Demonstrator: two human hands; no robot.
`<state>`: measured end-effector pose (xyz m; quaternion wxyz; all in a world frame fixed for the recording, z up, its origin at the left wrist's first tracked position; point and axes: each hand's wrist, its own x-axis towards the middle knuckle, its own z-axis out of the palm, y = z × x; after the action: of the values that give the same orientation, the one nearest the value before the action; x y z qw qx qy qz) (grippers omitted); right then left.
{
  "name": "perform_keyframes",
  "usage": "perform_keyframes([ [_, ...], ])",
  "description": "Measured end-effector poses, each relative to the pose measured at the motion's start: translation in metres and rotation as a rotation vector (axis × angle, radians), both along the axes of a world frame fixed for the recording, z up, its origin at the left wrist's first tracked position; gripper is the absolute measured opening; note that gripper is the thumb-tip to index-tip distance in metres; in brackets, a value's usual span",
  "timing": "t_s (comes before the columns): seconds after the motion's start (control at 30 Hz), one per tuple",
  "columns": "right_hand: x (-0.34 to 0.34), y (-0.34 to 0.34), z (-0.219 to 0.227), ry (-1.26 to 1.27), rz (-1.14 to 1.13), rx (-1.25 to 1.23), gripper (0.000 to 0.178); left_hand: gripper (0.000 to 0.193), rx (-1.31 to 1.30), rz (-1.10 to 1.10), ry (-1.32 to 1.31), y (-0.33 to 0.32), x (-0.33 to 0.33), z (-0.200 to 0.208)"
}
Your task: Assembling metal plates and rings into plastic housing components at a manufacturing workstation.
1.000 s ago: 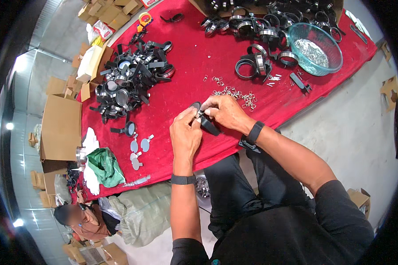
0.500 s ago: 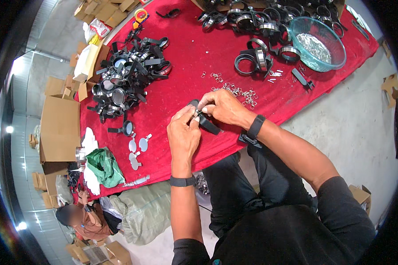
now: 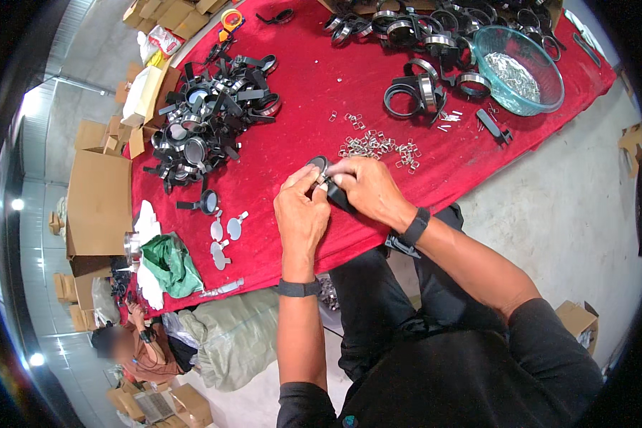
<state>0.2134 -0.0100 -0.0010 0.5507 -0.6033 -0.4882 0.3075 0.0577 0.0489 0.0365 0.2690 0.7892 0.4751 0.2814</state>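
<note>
My left hand (image 3: pixel 301 210) grips a black part with a round, disc-like head and a straight handle (image 3: pixel 339 198), held just above the red cloth. The thumb and fingers of my right hand (image 3: pixel 372 189) are pinched together at the joint between head and handle. Whatever small piece they hold there is hidden by the fingertips. Just beyond my hands lie many small bent-wire metal clips (image 3: pixel 367 145). Short silvery pins (image 3: pixel 449 120) are scattered to their right, beside a loose black handle (image 3: pixel 489 127).
A heap of black ringed parts with handles (image 3: pixel 210 110) covers the left side. More black and metal rings (image 3: pixel 401 32) lie at the back, near a clear bowl (image 3: pixel 553 80) of pins. Flat grey discs (image 3: pixel 234 228) and a green bag (image 3: pixel 170 265) lie left. A co-worker (image 3: pixel 146 349) sits lower left.
The whole view has shifted slightly. My right fingers have moved a little over the joint, and more of the part's round head shows. My left hand keeps its grip.
</note>
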Motion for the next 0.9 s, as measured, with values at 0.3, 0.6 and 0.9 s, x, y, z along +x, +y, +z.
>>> perform_keyframes([
  [0.3,-0.001,-0.020,0.004,-0.215,0.132,0.132,0.029,0.033,0.014,0.011,-0.034,-0.003,0.006,-0.003],
  [0.6,0.122,-0.095,0.039,-0.680,-0.441,0.154,0.025,0.043,0.041,-0.049,-0.029,-0.007,-0.009,0.007],
  [0.9,0.235,-0.132,0.021,-1.271,-0.328,-0.198,0.016,0.073,0.031,-0.099,0.045,-0.021,-0.015,0.012],
])
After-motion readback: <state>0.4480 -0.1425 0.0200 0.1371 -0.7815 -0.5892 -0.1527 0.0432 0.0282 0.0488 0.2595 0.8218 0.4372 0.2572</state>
